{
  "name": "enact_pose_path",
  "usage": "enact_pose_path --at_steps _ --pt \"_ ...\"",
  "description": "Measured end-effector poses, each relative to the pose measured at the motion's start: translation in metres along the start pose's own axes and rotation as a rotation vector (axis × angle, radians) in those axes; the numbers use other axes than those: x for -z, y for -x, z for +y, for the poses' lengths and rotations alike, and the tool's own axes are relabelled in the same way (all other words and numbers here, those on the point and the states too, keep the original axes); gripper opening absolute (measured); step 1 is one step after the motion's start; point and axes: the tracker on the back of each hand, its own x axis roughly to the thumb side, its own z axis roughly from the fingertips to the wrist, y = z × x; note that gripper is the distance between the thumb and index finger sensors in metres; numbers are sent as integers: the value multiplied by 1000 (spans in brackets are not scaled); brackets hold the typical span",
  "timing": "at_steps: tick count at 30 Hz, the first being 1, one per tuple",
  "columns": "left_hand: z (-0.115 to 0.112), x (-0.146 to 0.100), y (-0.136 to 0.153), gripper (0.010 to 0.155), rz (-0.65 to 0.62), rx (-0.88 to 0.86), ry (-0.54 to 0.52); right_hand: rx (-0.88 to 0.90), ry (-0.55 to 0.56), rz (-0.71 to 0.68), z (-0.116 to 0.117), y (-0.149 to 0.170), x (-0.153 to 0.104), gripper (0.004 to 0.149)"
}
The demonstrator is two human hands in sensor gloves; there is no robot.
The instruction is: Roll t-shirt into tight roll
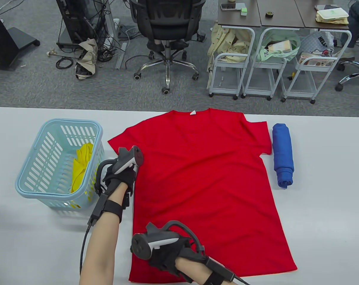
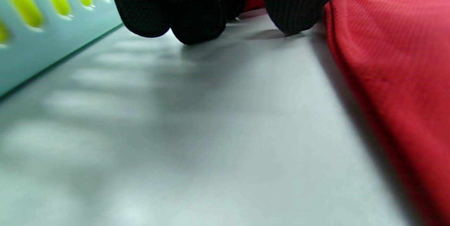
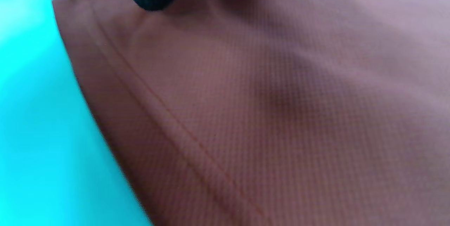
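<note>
Red t-shirt (image 1: 206,184) lies flat, face up, centre of table (image 1: 330,207); thin knit, likely soft, light, prone to bunching, so take it along the left side seam and hem w/ both hands. Left hand (image 1: 118,178) sits at shirt's left edge and right hand (image 1: 167,255) on the hem corner; grip on either cannot be told. Basket (image 1: 33,178) w/ yellow cloth (image 1: 81,166) close beside left hand limits room; blue roll (image 1: 282,154) lies just off right sleeve.

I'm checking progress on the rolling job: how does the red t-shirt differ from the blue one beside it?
The red t-shirt lies spread flat, collar away from the person; the blue t-shirt is already a tight roll. The red one covers far more table. Both hands are at the red one's left edge; the blue roll lies untouched. Both rest on the white table.
</note>
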Motion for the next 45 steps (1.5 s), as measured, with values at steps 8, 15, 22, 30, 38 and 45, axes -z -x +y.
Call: enact_pose_path --at_steps 8,15,22,30,38,45 --pt "6 18 -10 60 1 66 -24 -20 72 -19 -1 -12 2 66" --pt "8 23 -23 42 -27 110 -145 20 113 -43 1 -7 1 38" --pt "17 11 -42 43 -12 63 -221 238 125 -115 -4 19 -15 37" --pt "89 -30 -68 43 19 79 -450 413 292 -184 -31 58 -68 37" --pt "125 -48 -27 43 146 77 -494 713 427 -434 -60 53 -80 36" --pt "129 -55 -68 43 30 -6 -475 702 387 -344 -35 101 -113 35"
